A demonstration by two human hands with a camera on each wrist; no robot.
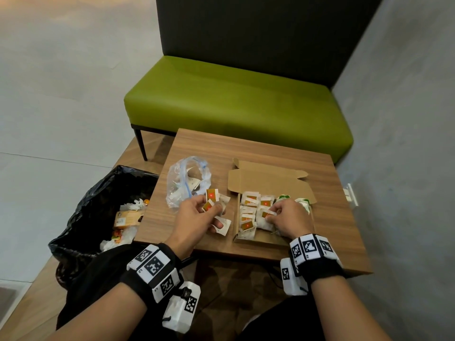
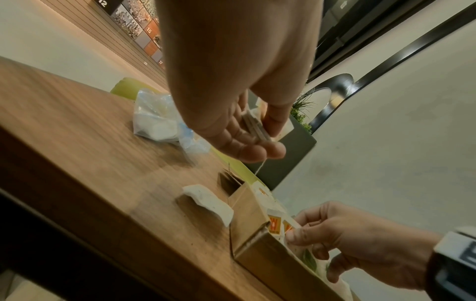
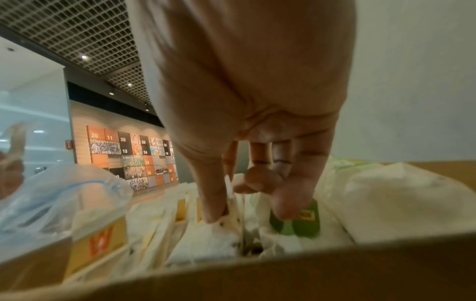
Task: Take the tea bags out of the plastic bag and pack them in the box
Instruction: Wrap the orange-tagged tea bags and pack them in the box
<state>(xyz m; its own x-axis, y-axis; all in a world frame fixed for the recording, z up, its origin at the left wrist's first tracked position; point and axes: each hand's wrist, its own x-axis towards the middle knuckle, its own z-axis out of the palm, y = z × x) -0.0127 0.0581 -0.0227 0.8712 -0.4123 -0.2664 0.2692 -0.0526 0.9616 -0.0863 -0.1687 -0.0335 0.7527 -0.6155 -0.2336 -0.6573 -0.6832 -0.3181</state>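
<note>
On the wooden table [image 1: 246,151] stands an open cardboard box [image 1: 270,180] with several tea bags [image 1: 248,212] packed inside. My right hand [image 1: 270,216] is inside the box; thumb and forefinger pinch one tea bag [image 3: 231,203] beside a green-tagged one [image 3: 304,224]. Left of the box, my left hand [image 1: 211,210] grips a small stack of orange-tagged tea bags [image 1: 212,199], seen edge-on as a held stack [image 2: 255,128] in the left wrist view. A loose tea bag [image 1: 221,226] lies beneath that hand. The crumpled clear plastic bag [image 1: 187,183] lies behind it.
A bin lined with a black bag [image 1: 98,205] stands at the table's left edge with rubbish in it. A green bench [image 1: 234,102] sits behind the table, and a grey wall [image 1: 406,143] is close on the right. The box lid [image 1: 266,173] lies open towards the bench.
</note>
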